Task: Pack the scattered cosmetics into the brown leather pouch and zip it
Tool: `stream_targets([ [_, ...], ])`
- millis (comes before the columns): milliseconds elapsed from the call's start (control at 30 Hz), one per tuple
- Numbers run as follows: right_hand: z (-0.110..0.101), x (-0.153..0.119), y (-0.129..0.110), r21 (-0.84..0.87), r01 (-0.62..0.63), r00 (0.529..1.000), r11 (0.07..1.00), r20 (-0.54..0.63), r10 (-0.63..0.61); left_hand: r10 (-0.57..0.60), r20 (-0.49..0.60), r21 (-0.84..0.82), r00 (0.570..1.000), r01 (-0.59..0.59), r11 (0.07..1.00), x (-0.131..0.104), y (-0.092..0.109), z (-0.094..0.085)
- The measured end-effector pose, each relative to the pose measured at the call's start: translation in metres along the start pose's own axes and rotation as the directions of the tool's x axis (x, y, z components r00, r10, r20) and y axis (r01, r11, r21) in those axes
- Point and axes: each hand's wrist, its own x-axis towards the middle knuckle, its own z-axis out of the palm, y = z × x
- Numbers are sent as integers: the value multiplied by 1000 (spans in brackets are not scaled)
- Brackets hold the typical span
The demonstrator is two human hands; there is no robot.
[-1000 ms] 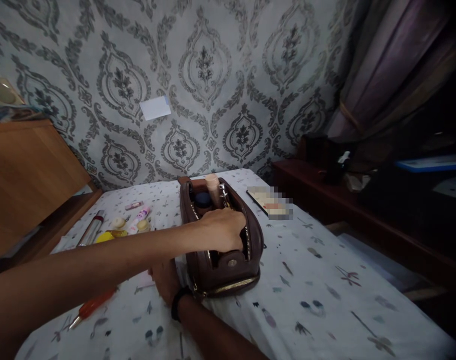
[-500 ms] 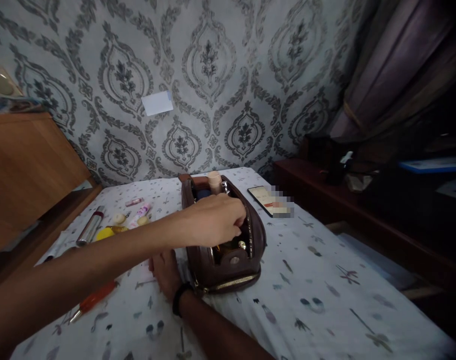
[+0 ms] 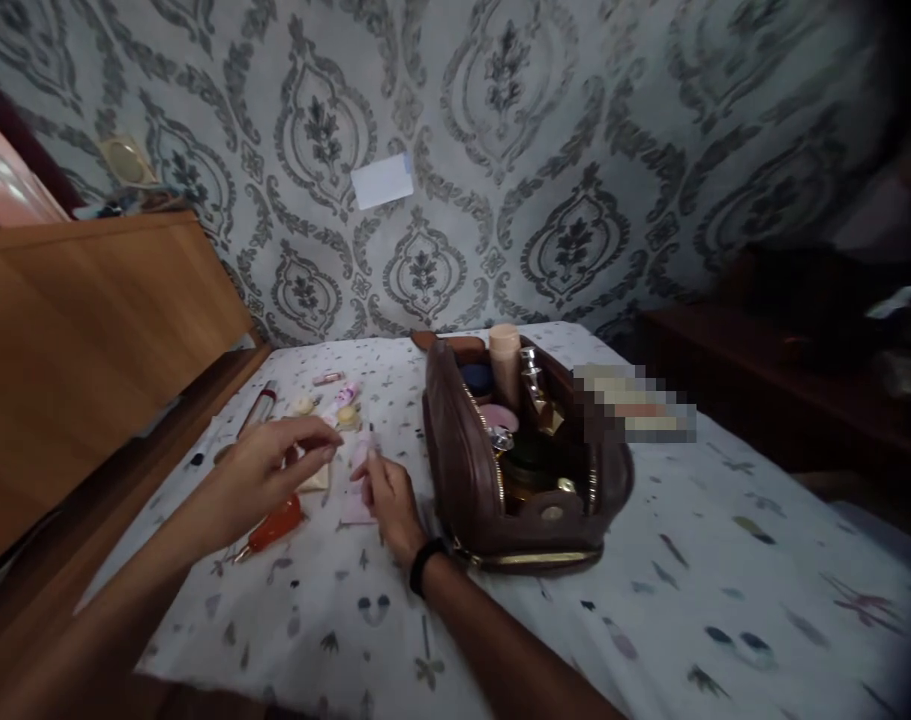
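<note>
My left hand hovers over the small items on the left with nothing visible in it, fingers stretched out and the thumb a little apart. On the pale pink tube, the curled fingers of my right hand close at its upper part; a black band is round that wrist. To the right stands a brown leather toiletry bag, unzipped and wide open. Inside it are a beige capped bottle, a gold-and-silver bottle, a dark blue round item and a pink round item.
An orange tube with a pointed tip lies below my left hand. Beyond it are a silver-and-red cylinder, small round cream items and a little pink tube. A blurred-out phone lies right of the bag. A wooden panel borders the left.
My left hand has come out of the bag and moved left over the small items. My right hand's fingers now show on the pink tube. The view has turned left.
</note>
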Motion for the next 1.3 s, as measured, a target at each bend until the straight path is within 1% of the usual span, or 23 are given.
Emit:
stream_targets([
  [100,-1,0,0,66,-15,999,998,30,13,-148,29,39,989,147,988,-31,-47,-1],
  [167,-1,2,2,102,-21,999,995,40,17,-239,-1,43,971,239,970,-53,-69,0],
  [267,1,4,3,131,-27,998,991,62,19,-349,-36,18,936,350,937,-81,-86,5],
  [367,2,4,3,142,-30,998,989,57,22,-430,-33,13,902,431,902,-99,-96,17],
  [467,3,2,1,134,-1,999,991,44,-5,-468,-41,60,883,470,881,-109,-102,33],
  [567,4,0,2,89,40,998,995,43,-44,-493,-49,139,869,495,858,-112,-107,45],
  [633,4,0,3,51,67,996,996,49,-69,-514,-57,171,856,516,840,-112,-109,49],
  [700,5,-1,3,16,97,994,995,56,-97,-517,-58,175,854,519,837,-110,-111,49],
  [800,5,-4,1,-33,134,987,990,98,-131,-471,-66,104,879,476,873,-109,-113,47],
  [900,6,-9,-2,-109,174,974,979,163,-155,-419,-88,-29,904,419,908,-106,-113,45],
  [967,7,-12,-2,-183,223,961,958,206,-184,-411,-100,-141,906,396,908,-104,-111,44],
  [1067,9,-15,0,-311,308,931,899,295,-216,-415,-80,-265,907,382,886,-98,-105,45],
  [1133,11,-17,1,-378,350,909,857,357,-214,-413,-65,-294,909,377,878,-93,-100,45],
  [1200,11,-18,2,-410,386,891,826,398,-219,-405,-69,-308,912,366,878,-89,-97,46],
  [1300,12,-20,2,-428,447,865,786,430,-258,-408,-115,-306,906,359,882,-85,-94,49],
])
